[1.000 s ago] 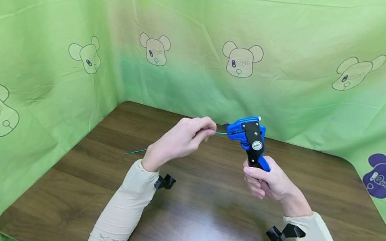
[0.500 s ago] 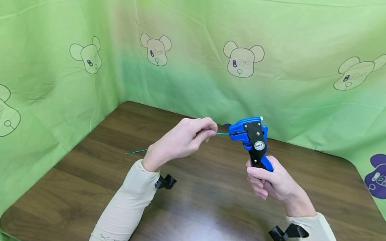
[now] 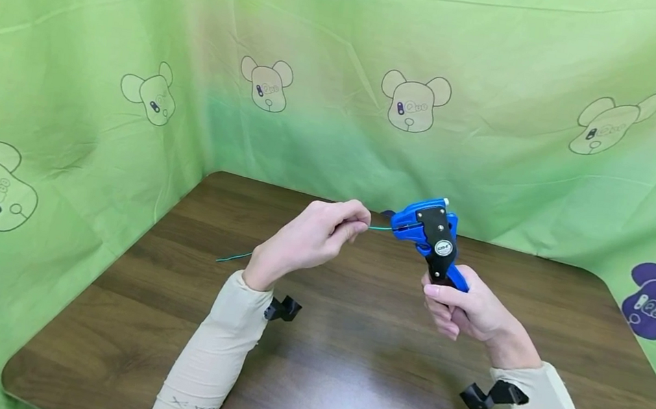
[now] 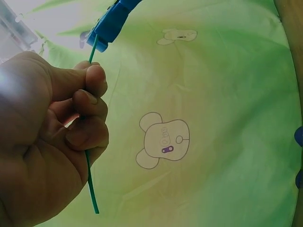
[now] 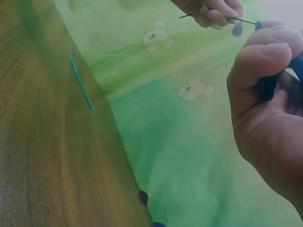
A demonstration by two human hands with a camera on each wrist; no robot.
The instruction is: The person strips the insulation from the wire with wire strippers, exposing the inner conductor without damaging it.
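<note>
My left hand (image 3: 308, 233) pinches a thin green wire (image 4: 93, 49) between thumb and fingertips, the other fingers curled around it. In the left wrist view the wire's tail hangs out below the hand. Its other end goes into the mouth of a blue and black wire stripper (image 3: 437, 236); the tip is hidden inside. My right hand (image 3: 463, 309) grips the stripper's handles, which stand mostly hidden in the palm. The tool is held upright above the table, nose toward the left hand.
A second green wire (image 5: 81, 82) lies on the brown wooden table (image 3: 163, 321), partly behind the left wrist in the head view. A green printed curtain (image 3: 324, 142) hangs along the table's back and sides. Black mounts (image 3: 492, 395) sit on both wrists.
The stripper and right hand have shifted very slightly right, along with a small shift of the whole view. Both holds look the same.
</note>
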